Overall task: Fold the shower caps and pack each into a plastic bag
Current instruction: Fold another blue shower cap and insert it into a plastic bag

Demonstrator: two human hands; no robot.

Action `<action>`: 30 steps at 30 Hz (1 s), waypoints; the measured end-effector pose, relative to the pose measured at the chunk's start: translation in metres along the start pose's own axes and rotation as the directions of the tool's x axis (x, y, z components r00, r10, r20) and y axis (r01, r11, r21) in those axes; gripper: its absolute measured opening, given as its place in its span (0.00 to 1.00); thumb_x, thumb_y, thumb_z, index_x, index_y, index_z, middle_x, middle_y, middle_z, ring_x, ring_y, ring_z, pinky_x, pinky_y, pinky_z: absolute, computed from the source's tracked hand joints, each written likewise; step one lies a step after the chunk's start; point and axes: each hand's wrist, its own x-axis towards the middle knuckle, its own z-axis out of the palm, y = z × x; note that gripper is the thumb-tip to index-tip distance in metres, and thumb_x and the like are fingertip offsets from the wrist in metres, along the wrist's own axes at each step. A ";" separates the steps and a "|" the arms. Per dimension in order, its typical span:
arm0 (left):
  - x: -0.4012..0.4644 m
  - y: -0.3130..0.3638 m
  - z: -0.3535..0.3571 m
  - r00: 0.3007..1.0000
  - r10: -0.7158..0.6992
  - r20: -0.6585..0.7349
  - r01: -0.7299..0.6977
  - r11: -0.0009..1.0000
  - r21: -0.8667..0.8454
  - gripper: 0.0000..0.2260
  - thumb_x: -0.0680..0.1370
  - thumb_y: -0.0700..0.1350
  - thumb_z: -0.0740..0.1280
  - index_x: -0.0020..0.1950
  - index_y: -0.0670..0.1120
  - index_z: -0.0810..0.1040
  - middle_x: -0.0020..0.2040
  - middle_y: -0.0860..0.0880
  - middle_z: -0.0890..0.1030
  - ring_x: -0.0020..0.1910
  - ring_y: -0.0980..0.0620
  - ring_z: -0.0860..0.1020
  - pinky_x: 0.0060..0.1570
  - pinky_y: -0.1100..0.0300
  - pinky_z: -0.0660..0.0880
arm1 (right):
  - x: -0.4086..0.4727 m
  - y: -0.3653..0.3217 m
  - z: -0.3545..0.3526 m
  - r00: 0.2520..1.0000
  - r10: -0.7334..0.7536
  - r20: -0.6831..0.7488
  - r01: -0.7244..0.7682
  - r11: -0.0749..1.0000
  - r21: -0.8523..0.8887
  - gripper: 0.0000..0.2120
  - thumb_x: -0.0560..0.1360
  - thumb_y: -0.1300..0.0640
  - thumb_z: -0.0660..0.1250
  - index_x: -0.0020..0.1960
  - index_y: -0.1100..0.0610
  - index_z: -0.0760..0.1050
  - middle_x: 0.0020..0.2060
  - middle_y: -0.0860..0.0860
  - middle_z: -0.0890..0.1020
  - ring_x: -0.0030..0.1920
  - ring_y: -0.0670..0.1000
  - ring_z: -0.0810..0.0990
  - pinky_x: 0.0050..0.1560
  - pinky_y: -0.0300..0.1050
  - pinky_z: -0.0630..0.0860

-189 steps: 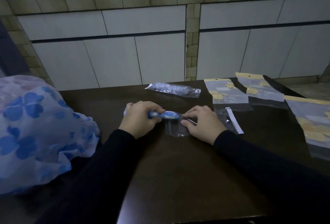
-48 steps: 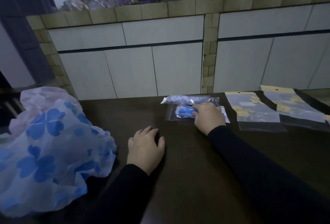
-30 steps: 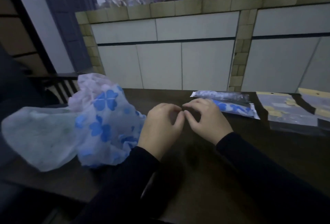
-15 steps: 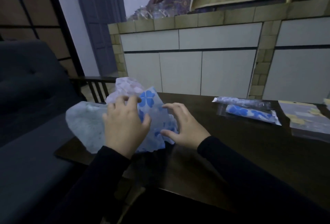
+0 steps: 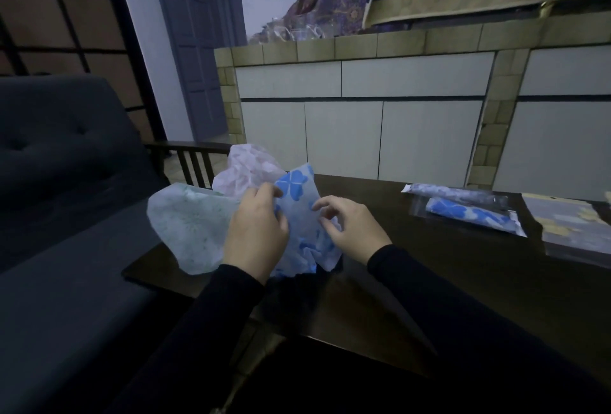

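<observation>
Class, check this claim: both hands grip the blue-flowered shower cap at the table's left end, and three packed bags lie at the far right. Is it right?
Not quite. The head view shows two packed bags, not three. Both the left hand and right hand do grip the blue-flowered shower cap at the table's left end.

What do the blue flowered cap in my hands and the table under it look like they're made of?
Blue flowered cap: likely thin plastic film, semi-translucent and crinkled, printed with blue clover shapes; it holds sharp creases. Table: looks like dark wood or wood veneer, smooth and slightly glossy, with faint reflections; dim light leaves the grain unclear.
</observation>
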 end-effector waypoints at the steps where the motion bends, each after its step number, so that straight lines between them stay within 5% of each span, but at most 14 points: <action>1: 0.002 0.000 -0.001 1.000 0.002 -0.003 -0.003 1.000 -0.011 0.11 0.77 0.37 0.64 0.59 0.44 0.75 0.54 0.49 0.77 0.47 0.60 0.68 0.42 0.72 0.63 | -0.001 0.000 0.000 0.999 -0.026 -0.025 0.026 1.000 -0.008 0.08 0.77 0.61 0.64 0.53 0.52 0.78 0.45 0.49 0.78 0.46 0.44 0.77 0.50 0.40 0.75; 5: 0.014 0.009 -0.010 0.998 -0.007 -0.057 0.002 0.996 -0.086 0.07 0.79 0.37 0.62 0.53 0.43 0.77 0.44 0.50 0.78 0.37 0.59 0.69 0.38 0.72 0.64 | -0.007 -0.005 -0.011 0.993 -0.096 -0.064 0.100 0.992 0.071 0.10 0.77 0.51 0.65 0.57 0.50 0.77 0.51 0.47 0.74 0.51 0.41 0.74 0.50 0.36 0.71; 8: 0.022 0.022 -0.014 0.998 -0.038 -0.039 0.032 0.989 -0.148 0.04 0.80 0.39 0.62 0.49 0.47 0.76 0.35 0.56 0.73 0.34 0.62 0.72 0.35 0.79 0.66 | -0.014 -0.009 -0.016 0.977 -0.131 0.171 0.133 0.991 -0.004 0.33 0.64 0.38 0.72 0.66 0.43 0.67 0.61 0.41 0.67 0.60 0.44 0.70 0.57 0.38 0.71; 10: 0.028 0.033 -0.011 0.998 -0.055 -0.012 0.052 0.980 -0.192 0.04 0.80 0.41 0.62 0.49 0.47 0.76 0.33 0.55 0.74 0.33 0.61 0.73 0.33 0.78 0.67 | -0.015 -0.011 -0.014 0.971 -0.206 0.123 0.205 0.979 0.021 0.31 0.65 0.48 0.75 0.65 0.50 0.69 0.60 0.44 0.70 0.59 0.46 0.72 0.56 0.43 0.74; 12: 0.034 0.043 -0.009 0.997 -0.079 -0.009 0.074 0.965 -0.253 0.03 0.79 0.43 0.63 0.50 0.46 0.76 0.31 0.54 0.75 0.31 0.62 0.72 0.31 0.76 0.67 | -0.013 -0.011 -0.018 0.963 -0.266 -0.034 0.268 0.961 0.074 0.17 0.67 0.62 0.72 0.56 0.57 0.75 0.52 0.48 0.76 0.51 0.48 0.77 0.51 0.46 0.76; 17: 0.038 0.058 -0.007 0.994 -0.038 0.101 0.093 0.779 -0.620 0.15 0.76 0.58 0.67 0.50 0.47 0.72 0.34 0.53 0.76 0.29 0.64 0.73 0.30 0.71 0.69 | -0.012 -0.005 -0.054 0.969 0.030 -0.246 0.067 0.924 0.377 0.05 0.77 0.62 0.66 0.48 0.52 0.77 0.42 0.48 0.83 0.45 0.48 0.82 0.47 0.49 0.79; 20: 0.034 0.057 0.018 0.953 0.109 0.284 0.140 0.671 -0.729 0.22 0.69 0.65 0.70 0.52 0.50 0.77 0.47 0.52 0.84 0.47 0.58 0.81 0.47 0.56 0.78 | -0.011 0.000 -0.071 0.928 0.216 -0.303 0.003 0.810 0.586 0.05 0.79 0.58 0.63 0.48 0.51 0.76 0.39 0.46 0.85 0.41 0.44 0.82 0.43 0.44 0.80; 24: 0.031 0.060 0.058 0.895 0.222 0.387 0.168 0.637 -0.753 0.17 0.71 0.59 0.71 0.53 0.49 0.82 0.51 0.49 0.85 0.52 0.47 0.82 0.54 0.42 0.78 | -0.016 0.019 -0.092 0.860 0.408 -0.306 -0.091 0.713 0.695 0.10 0.75 0.53 0.69 0.53 0.56 0.75 0.42 0.58 0.85 0.45 0.59 0.84 0.48 0.59 0.79; 27: 0.036 0.066 0.089 0.894 0.203 0.400 0.242 0.532 -0.811 0.09 0.76 0.48 0.69 0.53 0.45 0.80 0.48 0.47 0.85 0.48 0.48 0.83 0.51 0.48 0.78 | -0.024 0.032 -0.106 0.817 0.478 -0.322 -0.145 0.711 0.689 0.16 0.74 0.47 0.68 0.48 0.60 0.78 0.42 0.63 0.84 0.42 0.60 0.83 0.47 0.59 0.79; 30: 0.044 0.079 0.114 0.939 0.114 0.326 0.201 0.587 -0.784 0.06 0.79 0.43 0.67 0.43 0.45 0.76 0.35 0.57 0.81 0.36 0.60 0.77 0.41 0.61 0.73 | -0.031 0.052 -0.118 0.796 0.539 -0.276 -0.247 0.706 0.664 0.18 0.73 0.44 0.67 0.46 0.59 0.81 0.43 0.64 0.83 0.42 0.59 0.82 0.50 0.59 0.78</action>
